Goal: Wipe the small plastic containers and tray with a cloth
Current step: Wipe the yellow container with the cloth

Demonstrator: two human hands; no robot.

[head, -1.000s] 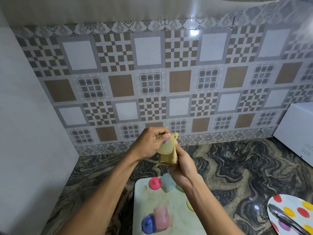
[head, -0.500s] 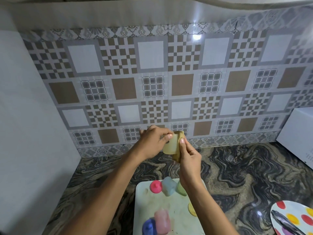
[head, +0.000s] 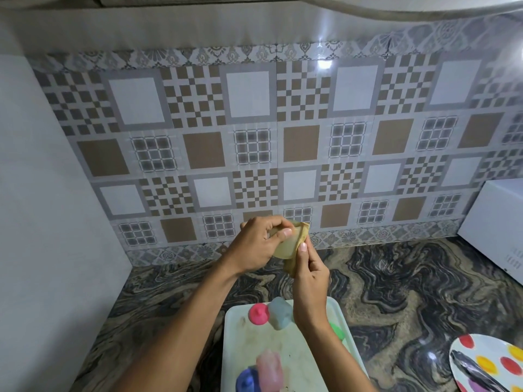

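My left hand (head: 256, 244) grips a small pale yellow plastic container (head: 285, 247), held up in front of the tiled wall. My right hand (head: 310, 278) holds a yellowish-tan cloth (head: 298, 236) against the container's right side, thumb pressed on the fabric. Below, a white tray (head: 249, 349) lies on the counter with a pink lid (head: 258, 314), a pale blue container (head: 280, 312), a pink container (head: 270, 370), a blue lid (head: 247, 380) and a green piece (head: 336, 331) partly hidden by my right forearm.
A dark marbled counter (head: 396, 292) runs to the patterned tile wall. A white appliance (head: 498, 224) stands at the right. A polka-dot plate (head: 486, 360) with metal tongs lies at the lower right. A plain white wall closes the left side.
The container has been turned in my left hand and my right hand has shifted along it with the cloth. The view has tilted up a little.
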